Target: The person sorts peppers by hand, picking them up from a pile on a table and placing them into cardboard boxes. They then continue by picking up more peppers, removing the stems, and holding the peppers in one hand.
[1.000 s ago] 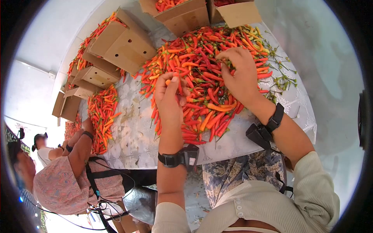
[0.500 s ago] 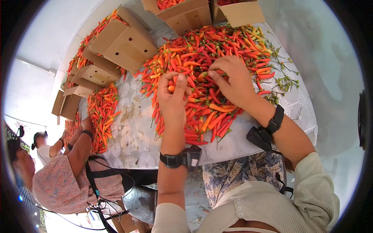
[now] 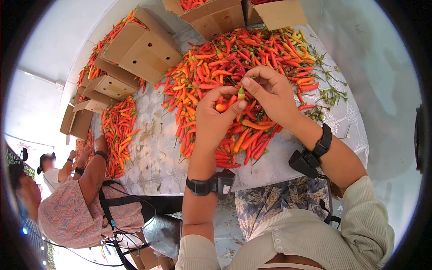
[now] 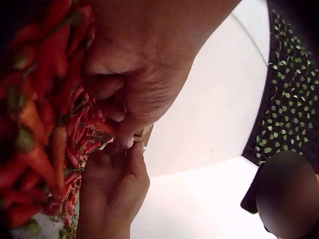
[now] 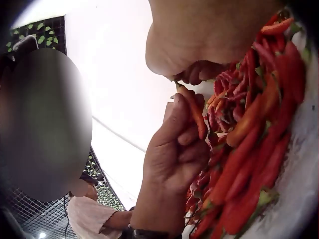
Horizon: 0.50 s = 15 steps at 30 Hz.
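My left hand [image 3: 212, 118] grips a few chili peppers over the heap, one with an orange tip [image 3: 220, 107] showing. Between its thumb and forefinger is a chili pepper [image 5: 195, 110] with a pale yellow top, its green stem end upward. My right hand [image 3: 273, 98] meets it from the right, thumb and forefinger pinching the stem [image 3: 242, 89]. In the left wrist view the fingertips of both hands come together, and the left hand's curled fingers hide most of what it holds. Beneath both hands spreads a large heap of red and orange chili peppers [image 3: 204, 67].
Loose green stems [image 3: 332, 95] lie on the patterned tablecloth [image 3: 153, 153] at the heap's right. Cardboard boxes [image 3: 144, 51] of chilies line the back and left. Beside a second chili pile [image 3: 118, 135], another person [image 3: 67, 211] works at the left; a further person stands beyond.
My right hand has drawn back from the heap toward the left hand. The left hand has turned and moved right, and the hands now meet at one chili's stem.
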Motion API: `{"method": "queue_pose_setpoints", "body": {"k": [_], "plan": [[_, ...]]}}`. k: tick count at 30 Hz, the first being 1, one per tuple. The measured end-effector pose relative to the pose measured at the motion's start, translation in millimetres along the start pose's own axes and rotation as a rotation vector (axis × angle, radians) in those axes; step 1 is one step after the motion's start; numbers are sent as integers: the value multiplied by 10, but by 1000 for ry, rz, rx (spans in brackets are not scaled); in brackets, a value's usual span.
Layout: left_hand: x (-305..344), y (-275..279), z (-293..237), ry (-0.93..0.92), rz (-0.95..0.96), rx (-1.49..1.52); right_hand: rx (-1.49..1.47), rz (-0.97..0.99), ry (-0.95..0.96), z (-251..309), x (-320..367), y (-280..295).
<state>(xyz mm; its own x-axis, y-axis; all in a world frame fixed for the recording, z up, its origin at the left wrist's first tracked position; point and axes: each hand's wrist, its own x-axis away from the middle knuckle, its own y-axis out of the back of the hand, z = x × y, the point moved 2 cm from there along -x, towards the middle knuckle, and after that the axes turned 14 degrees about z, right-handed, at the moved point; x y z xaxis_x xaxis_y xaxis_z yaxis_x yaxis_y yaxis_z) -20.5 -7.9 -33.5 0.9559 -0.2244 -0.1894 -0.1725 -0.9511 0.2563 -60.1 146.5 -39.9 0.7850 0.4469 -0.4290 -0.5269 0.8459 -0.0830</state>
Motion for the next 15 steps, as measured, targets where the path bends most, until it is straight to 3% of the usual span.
{"method": "queue_pose_setpoints", "body": {"k": [3, 5, 8, 15], "plan": [[20, -16, -68, 64, 1, 20, -44, 6, 24, -7, -9, -19], [12, -19, -47, 6, -9, 18, -72, 9, 24, -5, -10, -31], [0, -7, -15, -47, -11, -48, 110, 71, -95, -44, -13, -13], [-12, -22, -84, -139, 35, -134, -81, 79, -142, 10, -21, 24]]}}
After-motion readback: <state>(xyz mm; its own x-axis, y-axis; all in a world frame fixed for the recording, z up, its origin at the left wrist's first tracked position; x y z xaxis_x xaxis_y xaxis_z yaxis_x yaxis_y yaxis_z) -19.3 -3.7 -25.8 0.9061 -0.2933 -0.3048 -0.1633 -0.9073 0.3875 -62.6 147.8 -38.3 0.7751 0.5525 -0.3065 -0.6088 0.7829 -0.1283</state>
